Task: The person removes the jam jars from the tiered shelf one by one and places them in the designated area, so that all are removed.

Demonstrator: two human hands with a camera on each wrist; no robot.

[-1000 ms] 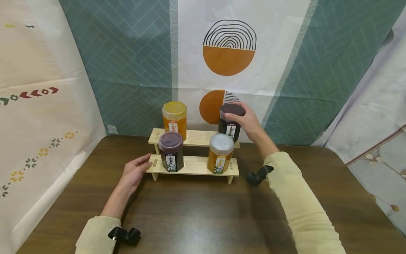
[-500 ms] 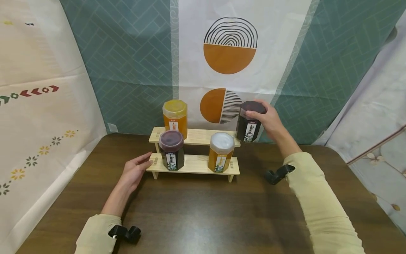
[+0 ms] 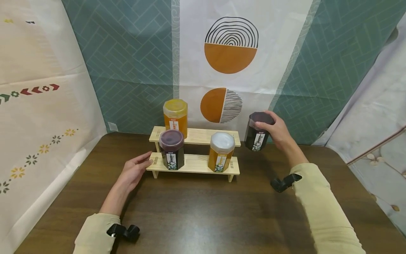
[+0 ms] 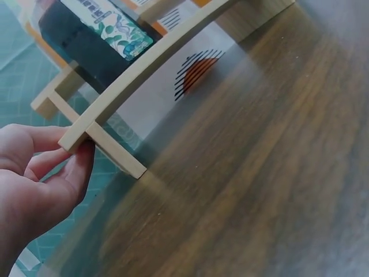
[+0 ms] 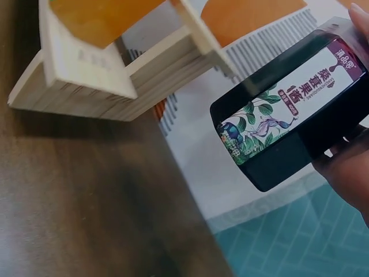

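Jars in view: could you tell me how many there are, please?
4: an orange jar on the upper step, a dark jar and a white-lidded orange jar on the lower step, another dark jar in the right hand.

Dark wood tabletop before me. Behind it, teal herringbone backdrop with a white panel of orange half-circles. Cream patterned cloth hangs left.

A dark wooden table carries a small two-step wooden rack, whose lower step holds a dark jar and an orange jar with a white lid, while the upper step holds a yellow-lidded orange jar.
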